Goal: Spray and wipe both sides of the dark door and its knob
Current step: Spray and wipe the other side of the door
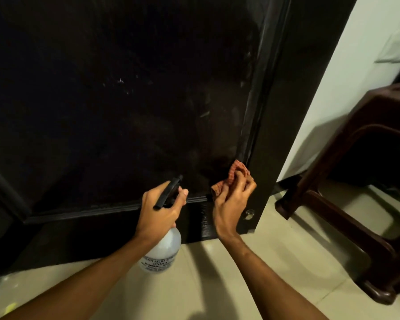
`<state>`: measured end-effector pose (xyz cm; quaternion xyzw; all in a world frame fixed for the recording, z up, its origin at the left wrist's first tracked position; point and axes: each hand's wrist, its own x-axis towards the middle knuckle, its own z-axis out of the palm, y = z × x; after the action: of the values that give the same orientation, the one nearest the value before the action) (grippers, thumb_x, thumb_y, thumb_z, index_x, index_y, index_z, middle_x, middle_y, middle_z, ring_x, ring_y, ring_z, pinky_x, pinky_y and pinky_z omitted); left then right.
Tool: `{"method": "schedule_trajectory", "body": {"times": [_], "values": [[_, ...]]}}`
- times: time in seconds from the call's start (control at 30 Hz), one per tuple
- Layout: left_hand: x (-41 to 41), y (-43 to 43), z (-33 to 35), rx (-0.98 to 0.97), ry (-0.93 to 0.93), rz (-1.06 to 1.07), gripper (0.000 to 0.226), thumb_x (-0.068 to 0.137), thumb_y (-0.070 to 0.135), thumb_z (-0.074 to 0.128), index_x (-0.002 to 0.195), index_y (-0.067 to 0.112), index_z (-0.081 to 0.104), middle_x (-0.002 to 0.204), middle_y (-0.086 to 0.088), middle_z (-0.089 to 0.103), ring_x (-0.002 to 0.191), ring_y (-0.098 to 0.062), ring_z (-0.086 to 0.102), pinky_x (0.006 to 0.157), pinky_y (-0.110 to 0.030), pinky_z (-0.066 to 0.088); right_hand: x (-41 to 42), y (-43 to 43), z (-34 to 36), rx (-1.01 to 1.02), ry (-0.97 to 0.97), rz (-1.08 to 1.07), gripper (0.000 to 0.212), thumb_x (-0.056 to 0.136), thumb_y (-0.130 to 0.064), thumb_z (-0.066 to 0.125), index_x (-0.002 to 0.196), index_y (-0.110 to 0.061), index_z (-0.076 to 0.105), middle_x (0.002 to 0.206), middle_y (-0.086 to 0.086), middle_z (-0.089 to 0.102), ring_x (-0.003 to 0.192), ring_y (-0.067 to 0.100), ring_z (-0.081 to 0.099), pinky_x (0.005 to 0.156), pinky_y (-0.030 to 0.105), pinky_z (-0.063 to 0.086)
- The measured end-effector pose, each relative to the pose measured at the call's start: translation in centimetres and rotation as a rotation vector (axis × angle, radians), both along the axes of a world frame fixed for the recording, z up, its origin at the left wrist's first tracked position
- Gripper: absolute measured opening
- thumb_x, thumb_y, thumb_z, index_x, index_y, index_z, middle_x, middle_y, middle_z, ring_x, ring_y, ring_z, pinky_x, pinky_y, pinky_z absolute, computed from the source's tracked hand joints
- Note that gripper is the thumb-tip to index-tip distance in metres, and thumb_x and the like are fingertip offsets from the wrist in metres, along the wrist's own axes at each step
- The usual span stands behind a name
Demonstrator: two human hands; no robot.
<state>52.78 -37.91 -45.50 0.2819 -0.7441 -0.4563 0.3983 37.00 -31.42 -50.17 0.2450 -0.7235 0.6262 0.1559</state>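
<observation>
The dark door (125,100) is filling most of the view, seen from above and close to its lower part, with its bottom edge standing just over the floor (252,273). Faint pale smears and specks are showing on its recessed panel, and a raised moulding (252,125) is running down the panel's right side and along its bottom.

At the panel's lower right corner, the right hand (231,202) is pressing a reddish-orange checked cloth (237,172) against the door. Its fingers (248,184) are curling round the bunched cloth and gripping it, with cloth sticking out above and to the left of them. Just below and right of this hand, a small shiny metal fitting (249,214) is sitting on the door's bottom rail, near the door's outer edge.

To the left, the left hand (162,211) is holding a spray bottle (163,250) by the neck, its fingers wrapping round the grip beneath the black trigger head (169,191), whose nozzle is pointing up at the door. The translucent white body, printed with dark lettering, is hanging below the hand and above the floor. The two hands are sitting side by side, near each other but apart.

The floor is showing pale beige tiles. To the right of the door, a white wall (356,65) is rising, and a dark brown plastic stool (356,181) is standing on the tiles against it.
</observation>
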Motion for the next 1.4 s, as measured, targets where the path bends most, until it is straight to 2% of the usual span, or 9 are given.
{"method": "schedule_trajectory", "body": {"times": [0.17,0.37,0.43,0.53,0.67,0.8,1.07,1.2,1.4], "values": [[-0.8,-0.7,1.8,0.014,0.04,0.022,0.016,0.098,0.019,0.072,0.085,0.01,0.068,0.077,-0.012,0.073,0.039,-0.013,0.057,0.039,-0.028,0.047,0.3,-1.8,4.1,0.055,0.392,0.215,0.051,0.097,-0.002,0.065,0.146,-0.008,0.054,0.152,0.015,0.035,0.147,0.027,0.036,0.122,0.037,0.035],[-0.2,-0.2,3.5,0.003,0.042,0.024,0.017,0.098,0.02,0.072,0.084,0.011,0.069,0.078,-0.007,0.074,0.043,-0.011,0.06,0.042,-0.028,0.047,0.3,0.5,1.4,0.063,0.285,0.103,0.071,0.09,0.011,0.061,0.154,-0.016,0.044,0.16,0.012,0.028,0.151,0.023,0.027,0.12,0.049,0.035],[0.0,-0.5,5.5,0.003,0.067,0.039,0.017,0.098,0.02,0.072,0.084,0.012,0.07,0.079,-0.007,0.074,0.042,-0.013,0.059,0.044,-0.03,0.049,0.4,-0.8,5.3,0.069,0.494,0.21,0.07,0.09,0.008,0.064,0.153,-0.016,0.046,0.158,0.015,0.032,0.148,0.029,0.03,0.12,0.044,0.036],[-0.1,-0.8,8.4,0.008,0.116,0.04,0.016,0.099,0.021,0.072,0.084,0.013,0.07,0.079,-0.008,0.075,0.04,-0.026,0.057,0.046,-0.037,0.05,-0.5,-3.6,13.6,0.109,0.8,0.209,0.057,0.089,0.001,0.068,0.144,-0.013,0.058,0.152,0.018,0.041,0.13,0.037,0.045,0.104,0.038,0.047],[-0.9,0.2,11.1,-0.03,0.13,0.028,0.015,0.099,0.02,0.072,0.085,0.013,0.07,0.079,-0.009,0.075,0.038,-0.027,0.057,0.043,-0.035,0.05,-1.6,-2.9,14.7,0.051,0.707,0.124,0.058,0.088,0.001,0.072,0.142,-0.015,0.06,0.152,0.018,0.044,0.133,0.035,0.047,0.108,0.041,0.044],[-2.4,1.2,13.7,-0.028,0.108,-0.007,0.016,0.098,0.018,0.072,0.084,0.012,0.07,0.079,-0.009,0.075,0.037,-0.024,0.057,0.042,-0.03,0.047,-2.0,0.5,11.0,0.016,0.431,0.14,0.068,0.084,0.008,0.07,0.145,-0.018,0.057,0.157,0.008,0.036,0.143,0.021,0.036,0.118,0.018,0.028],[-4.8,1.8,19.7,-0.095,0.113,-0.039,0.017,0.1,0.021,0.071,0.084,0.013,0.07,0.078,-0.007,0.076,0.036,-0.028,0.057,0.041,-0.031,0.047,-4.6,-0.4,25.3,-0.122,0.467,0.13,0.056,0.097,-0.004,0.056,0.15,-0.018,0.052,0.155,0.011,0.038,0.129,-0.011,0.025,0.109,0.002,0.018],[-5.3,1.7,23.2,-0.085,0.134,0.005,0.019,0.1,0.022,0.071,0.085,0.011,0.07,0.076,-0.007,0.076,0.036,-0.029,0.056,0.041,-0.03,0.047,-5.1,0.0,27.3,-0.086,0.504,0.101,0.058,0.097,0.001,0.054,0.152,-0.017,0.049,0.156,0.009,0.036,0.129,0.006,0.029,0.109,0.005,0.022],[-3.7,0.6,27.1,-0.081,0.114,0.106,0.025,0.101,0.025,0.069,0.085,0.007,0.07,0.069,-0.011,0.073,0.036,-0.022,0.057,0.039,-0.026,0.045,-2.5,-2.7,31.0,0.003,0.509,-0.04,0.064,0.086,0.004,0.052,0.148,-0.013,0.05,0.156,0.012,0.034,0.128,0.031,0.037,0.106,0.037,0.042]]}}
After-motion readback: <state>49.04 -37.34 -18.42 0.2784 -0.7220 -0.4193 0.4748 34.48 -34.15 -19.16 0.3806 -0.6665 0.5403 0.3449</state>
